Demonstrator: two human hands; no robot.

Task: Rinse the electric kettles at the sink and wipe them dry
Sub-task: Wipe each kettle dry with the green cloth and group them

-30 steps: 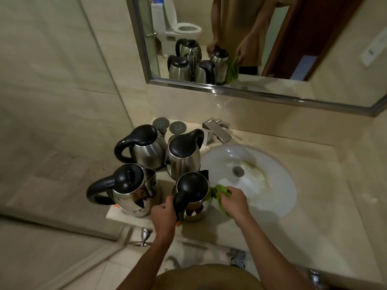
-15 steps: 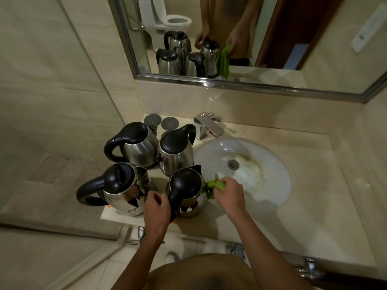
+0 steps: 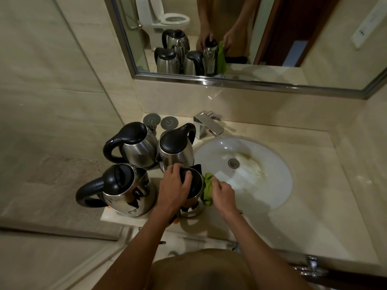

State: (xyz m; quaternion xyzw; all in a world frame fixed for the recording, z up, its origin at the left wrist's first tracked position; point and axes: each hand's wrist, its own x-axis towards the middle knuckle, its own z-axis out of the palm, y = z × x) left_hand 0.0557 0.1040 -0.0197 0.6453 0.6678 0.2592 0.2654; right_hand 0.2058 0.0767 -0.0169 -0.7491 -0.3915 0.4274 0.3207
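Green cloth gripped in your right hand wipes the near kettle beside the sink; your left hand clasps its lid. Three kettles likely remain.

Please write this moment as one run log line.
step: wiping | left hand: grips kettle lid | right hand: presses green cloth on kettle side

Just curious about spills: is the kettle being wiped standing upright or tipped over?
Upright. The kettle stands on the counter, left hand on its lid.
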